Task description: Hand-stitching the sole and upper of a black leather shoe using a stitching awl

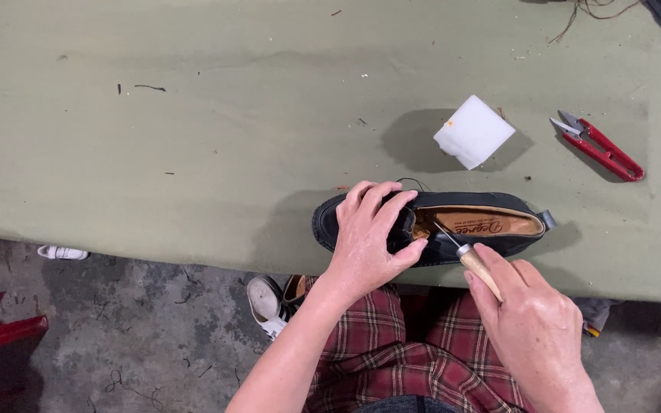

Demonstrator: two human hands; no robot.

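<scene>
Black leather shoe lying on its side near the front edge of an olive-green cloth-covered table, toe to the left and heel to the right, its tan insole facing the viewer. Left hand laid over the toe half of the shoe, fingers spread across the upper and thumb pressed against the lower side, pinning it in place. Right hand below and to the right of the shoe, off the table edge, closed around the wooden handle of an awl; the thin metal tip reaches up and left into the shoe's opening, just beside the left thumb. Shoe thus lies between the two hands, touched directly by the left and only through the tool by the right. Beyond the shoe, well apart from both hands: a white block and, further right, red thread snips. Below the table: red plaid trousers and a white shoe on the concrete floor.
</scene>
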